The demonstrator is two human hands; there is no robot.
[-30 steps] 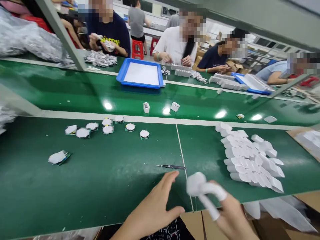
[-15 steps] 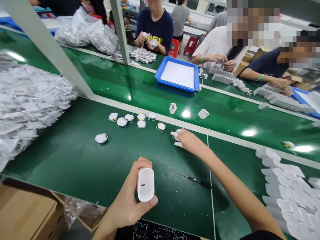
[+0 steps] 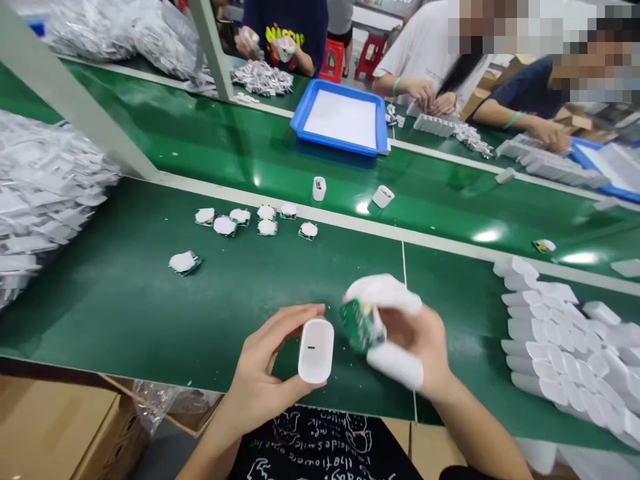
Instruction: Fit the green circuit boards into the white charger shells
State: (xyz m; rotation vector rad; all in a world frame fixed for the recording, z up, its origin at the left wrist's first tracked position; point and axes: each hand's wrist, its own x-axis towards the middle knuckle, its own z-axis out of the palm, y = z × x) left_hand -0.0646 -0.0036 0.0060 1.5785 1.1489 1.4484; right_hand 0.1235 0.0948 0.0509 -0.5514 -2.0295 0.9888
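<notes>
My left hand (image 3: 273,363) grips a white plastic charger housing (image 3: 317,351), its open end with a small dark slot turned toward me. Just to the right, my right hand (image 3: 400,330), with white finger cots, pinches a green circuit board (image 3: 356,325) carrying white and yellowish parts. The board is slightly blurred and stands apart from the housing. On the bench beyond lie several more boards with white tops, such as a near one (image 3: 185,262) off to the left.
A heap of white parts (image 3: 45,200) fills the left side. White housings (image 3: 565,347) stand in rows at right. Two housings (image 3: 383,196) and a blue tray (image 3: 340,119) lie beyond the bench's pale edge strip. Co-workers sit opposite. A metal post (image 3: 85,87) rises at left.
My right hand has lifted a circuit board off the bench and brought it back toward me, beside the housing. My left hand with the housing has shifted right. The view has tilted downward.
</notes>
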